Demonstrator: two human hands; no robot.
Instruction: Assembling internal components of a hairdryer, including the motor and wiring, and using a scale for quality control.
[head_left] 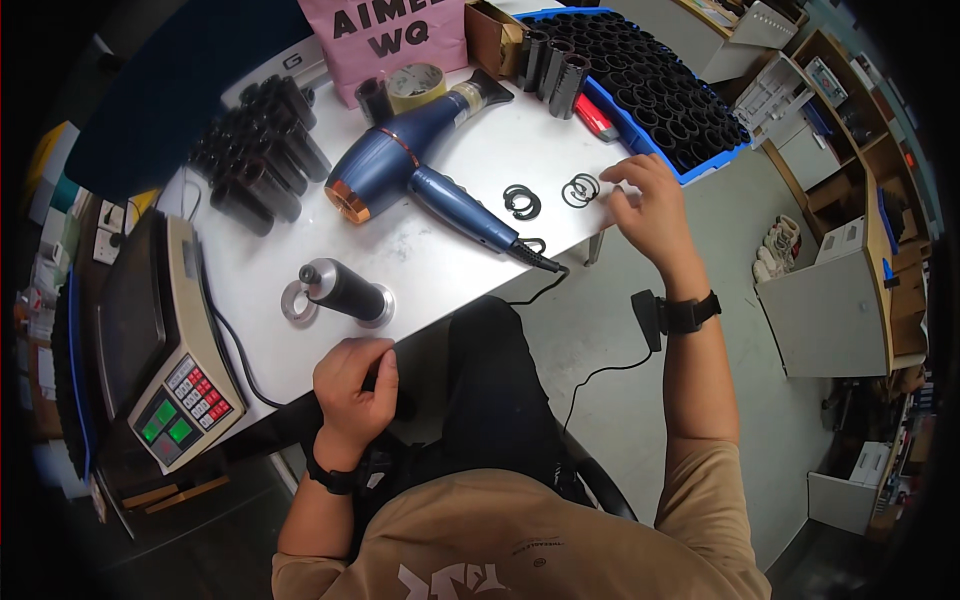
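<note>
My right hand (648, 205) is over the table's right edge, its thumb and fingers apart, beside a few thin dark rings (580, 190). Left of these lies a small pile of thicker black rings (521, 203). My left hand (358, 390) is curled into a loose fist at the front edge, with nothing visible in it. Just beyond it, a black cylinder with a silver tip (345, 290) stands on a round metal base. A clear ring (298, 302) lies against its left side. A blue hair dryer (405, 155) rests across the middle, its handle toward me.
Many black tubes (265, 150) stand at the left, more fill a blue tray (640, 125) at the right. A scale (185, 370) occupies the left edge. Behind are a tape roll (416, 84), a pink bag (385, 40) and a red cutter (596, 118). The dryer's cord (556, 280) hangs off the front.
</note>
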